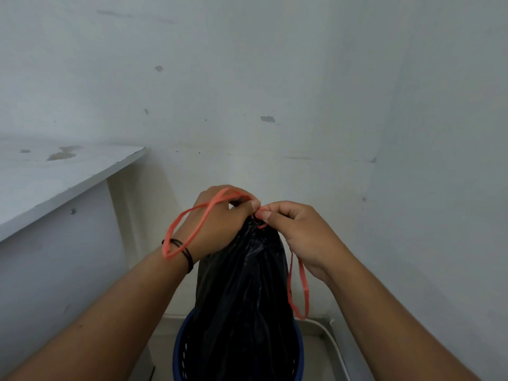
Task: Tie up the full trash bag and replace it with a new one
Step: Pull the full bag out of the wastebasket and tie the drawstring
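Trash bag (242, 298) is black and shiny, standing up out of the one blue bin (183, 350) with the perforated wall, right at the bottom middle of what I see. Its plastic is all gathered to a narrow neck at the top, with long creases running down the sides. Both my forearms come in from the bottom corners and meet above that neck. My left hand (220, 224) is curled shut, thumb and fingertips pinching the orange drawstring (189, 229) right at the bunched top, and one big loop of it flops back over my wrist, next to the black cord bracelet (184, 250). My right hand (299, 237) is pinched closed on the same string, thumb touching my left fingertips. A second orange loop hangs down below that hand, beside the bag. So two loops, one bag, one bin. Further back on the left there's a white shelf (68, 171) with a couple of stains, then the scuffed white wall (302, 78).
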{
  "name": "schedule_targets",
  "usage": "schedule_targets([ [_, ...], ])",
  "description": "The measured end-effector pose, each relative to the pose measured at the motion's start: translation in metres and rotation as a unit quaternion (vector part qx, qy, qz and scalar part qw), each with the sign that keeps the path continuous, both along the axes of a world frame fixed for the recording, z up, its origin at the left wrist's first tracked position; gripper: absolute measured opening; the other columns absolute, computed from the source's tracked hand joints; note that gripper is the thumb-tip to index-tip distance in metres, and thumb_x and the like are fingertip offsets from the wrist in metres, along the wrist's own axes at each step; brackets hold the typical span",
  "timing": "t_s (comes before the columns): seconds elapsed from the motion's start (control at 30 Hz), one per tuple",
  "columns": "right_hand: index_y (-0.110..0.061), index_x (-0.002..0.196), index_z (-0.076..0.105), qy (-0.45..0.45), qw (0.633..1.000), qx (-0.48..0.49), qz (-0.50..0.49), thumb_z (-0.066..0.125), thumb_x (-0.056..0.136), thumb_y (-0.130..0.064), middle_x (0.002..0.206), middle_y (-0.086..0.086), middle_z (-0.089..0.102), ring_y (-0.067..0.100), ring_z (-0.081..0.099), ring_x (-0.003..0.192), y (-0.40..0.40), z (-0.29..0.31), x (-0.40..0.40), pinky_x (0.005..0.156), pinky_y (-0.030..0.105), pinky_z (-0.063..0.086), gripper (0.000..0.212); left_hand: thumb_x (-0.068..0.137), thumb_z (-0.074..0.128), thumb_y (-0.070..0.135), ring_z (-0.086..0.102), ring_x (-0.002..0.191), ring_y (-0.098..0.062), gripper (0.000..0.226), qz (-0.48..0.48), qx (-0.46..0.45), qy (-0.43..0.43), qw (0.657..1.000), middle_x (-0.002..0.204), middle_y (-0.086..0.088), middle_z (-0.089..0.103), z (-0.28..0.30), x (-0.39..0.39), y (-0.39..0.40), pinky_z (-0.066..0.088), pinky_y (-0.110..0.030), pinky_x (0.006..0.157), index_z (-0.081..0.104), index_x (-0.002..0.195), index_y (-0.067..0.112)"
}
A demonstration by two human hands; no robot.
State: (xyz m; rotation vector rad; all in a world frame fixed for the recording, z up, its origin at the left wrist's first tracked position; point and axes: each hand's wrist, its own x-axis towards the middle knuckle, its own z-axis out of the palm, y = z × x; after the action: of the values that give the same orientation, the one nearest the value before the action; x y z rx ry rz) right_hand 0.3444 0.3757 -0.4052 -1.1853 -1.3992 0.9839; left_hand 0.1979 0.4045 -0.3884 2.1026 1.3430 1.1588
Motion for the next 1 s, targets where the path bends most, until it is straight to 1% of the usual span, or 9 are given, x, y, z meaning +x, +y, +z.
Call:
schedule_targets([
  [0.13, -0.02, 0.082, 0.072, -0.05, 0.997, 0.03, -0.055, 0.062, 0.088, -0.018, 0.085, -0.001, 0.073, 0.01, 0.067, 0.081, -0.001, 0.001, -0.003, 0.077, 0.023, 0.052, 0.011, 0.09, 0.057, 0.032, 0.065, 0.072, -0.018, 0.025, -0.008, -0.085, -0.01, 0.996, 0.082, -0.002, 0.07, 0.004, 0.0, 0.003, 0.052, -0.033, 0.069, 0.069, 0.082, 0.012],
  [0.2, -0.032, 0.077, 0.062, -0.146, 0.973, 0.11, -0.139, 0.064, 0.084, -0.019, 0.089, -0.006, 0.066, 0.01, 0.062, 0.086, 0.0, -0.002, -0.007, 0.084, 0.03, 0.051, 0.015, 0.09, 0.058, 0.028, 0.059, 0.06, -0.015, 0.025, -0.013, -0.14, -0.067, 0.988, 0.068, -0.002, 0.066, 0.004, 0.002, 0.001, 0.046, -0.025, 0.055, 0.068, 0.076, 0.01],
  [0.37, -0.027, 0.08, 0.071, -0.286, 0.898, 0.241, -0.232, 0.058, 0.075, -0.031, 0.089, -0.015, 0.049, 0.002, 0.046, 0.091, -0.002, -0.013, -0.015, 0.093, 0.031, 0.03, 0.015, 0.092, 0.056, 0.022, 0.064, 0.069, -0.024, 0.026, -0.055, -0.223, -0.171, 0.958, 0.078, -0.017, 0.07, 0.005, 0.004, 0.001, 0.052, -0.034, 0.07, 0.07, 0.08, 0.004],
  [0.5, -0.023, 0.074, 0.073, -0.344, 0.858, 0.273, -0.266, 0.064, 0.074, -0.037, 0.089, -0.012, 0.049, 0.009, 0.049, 0.092, 0.0, -0.016, -0.017, 0.09, 0.035, 0.029, 0.017, 0.093, 0.055, 0.016, 0.058, 0.063, -0.021, 0.025, -0.082, -0.263, -0.204, 0.939, 0.075, -0.019, 0.062, 0.005, 0.005, 0.0, 0.049, -0.024, 0.059, 0.064, 0.077, -0.001],
  [0.6, -0.02, 0.071, 0.072, -0.268, 0.904, 0.228, -0.241, 0.069, 0.078, -0.029, 0.09, -0.013, 0.049, 0.006, 0.045, 0.093, 0.002, -0.012, -0.017, 0.086, 0.026, 0.027, 0.011, 0.092, 0.056, 0.014, 0.057, 0.07, -0.024, 0.024, -0.099, -0.274, -0.209, 0.933, 0.083, -0.022, 0.059, 0.007, 0.003, -0.001, 0.048, -0.021, 0.056, 0.062, 0.089, -0.009],
  [0.73, -0.032, 0.065, 0.062, -0.217, 0.934, 0.2, -0.202, 0.069, 0.081, -0.027, 0.091, -0.014, 0.047, 0.008, 0.049, 0.097, 0.0, -0.011, -0.012, 0.093, 0.035, 0.04, 0.019, 0.088, 0.059, 0.008, 0.063, 0.052, -0.009, 0.018, -0.114, -0.278, -0.265, 0.916, 0.075, -0.016, 0.065, 0.01, 0.001, -0.001, 0.046, -0.012, 0.044, 0.065, 0.079, -0.006],
  [0.8, -0.036, 0.063, 0.055, -0.194, 0.95, 0.167, -0.176, 0.066, 0.083, -0.026, 0.091, -0.017, 0.046, 0.005, 0.05, 0.099, -0.007, -0.006, -0.008, 0.091, 0.025, 0.039, 0.025, 0.088, 0.06, 0.01, 0.064, 0.05, -0.004, 0.023, -0.112, -0.281, -0.276, 0.912, 0.083, -0.017, 0.066, 0.008, 0.002, -0.003, 0.045, -0.011, 0.041, 0.066, 0.092, -0.011],
  [0.9, -0.032, 0.061, 0.052, -0.191, 0.962, 0.123, -0.151, 0.061, 0.087, -0.025, 0.093, -0.015, 0.046, 0.002, 0.049, 0.098, -0.021, -0.003, 0.0, 0.079, 0.01, 0.033, 0.028, 0.088, 0.061, 0.012, 0.064, 0.05, 0.0, 0.027, -0.064, -0.25, -0.276, 0.926, 0.088, -0.016, 0.068, 0.003, 0.003, 0.002, 0.042, -0.007, 0.037, 0.066, 0.099, -0.012],
  [1.0, -0.025, 0.058, 0.047, -0.223, 0.961, 0.103, -0.128, 0.057, 0.087, -0.017, 0.091, -0.011, 0.048, 0.008, 0.05, 0.095, -0.037, -0.013, 0.007, 0.078, 0.016, 0.034, 0.032, 0.086, 0.065, 0.017, 0.064, 0.072, -0.008, 0.023, 0.01, -0.166, -0.234, 0.958, 0.091, -0.013, 0.072, -0.005, -0.003, 0.013, 0.041, 0.0, 0.045, 0.072, 0.09, -0.004],
])
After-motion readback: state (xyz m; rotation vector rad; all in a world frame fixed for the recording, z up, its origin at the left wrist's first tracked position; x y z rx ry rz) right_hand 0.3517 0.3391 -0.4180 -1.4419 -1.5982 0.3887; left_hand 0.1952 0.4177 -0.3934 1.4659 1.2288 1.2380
